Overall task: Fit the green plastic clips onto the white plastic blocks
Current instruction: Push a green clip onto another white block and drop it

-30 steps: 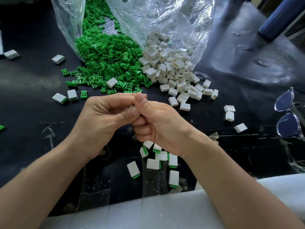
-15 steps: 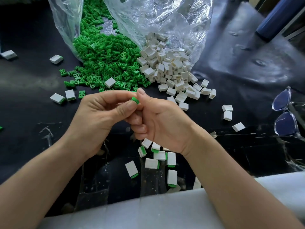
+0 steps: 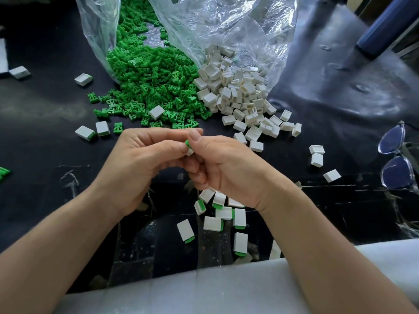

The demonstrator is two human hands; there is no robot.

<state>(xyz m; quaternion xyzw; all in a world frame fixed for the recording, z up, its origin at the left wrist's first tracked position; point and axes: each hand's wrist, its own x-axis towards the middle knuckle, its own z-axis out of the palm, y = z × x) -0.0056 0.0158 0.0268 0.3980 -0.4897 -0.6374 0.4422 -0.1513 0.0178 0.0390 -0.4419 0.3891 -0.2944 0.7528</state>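
Spilling bags (image 3: pixel 238 26): clear plastic, mouths open on the black table (image 3: pixel 45 114).
Clips (image 3: pixel 149 80): green heap, left of the white one.
Blocks (image 3: pixel 238 91): white heap touching the green (strays all round).
Left hand (image 3: pixel 140 164): curled, thumb and fingers pinching the held block (image 3: pixel 190 152).
Right hand (image 3: pixel 229 168): curled, thumb and forefinger pinching the held clip (image 3: pixel 187 143) at that block's top.
Finished blocks (image 3: pixel 226 214): scattered below the wrists, green ends showing.

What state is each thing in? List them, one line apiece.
left hand: pinches held block.
right hand: pinches the same held block.
held clip: on held block, seating unclear.
bag: open, contents spilling out.
loose clips: heaped, unfitted.
loose blocks: heaped, unfitted.
near blocks: clips fitted.
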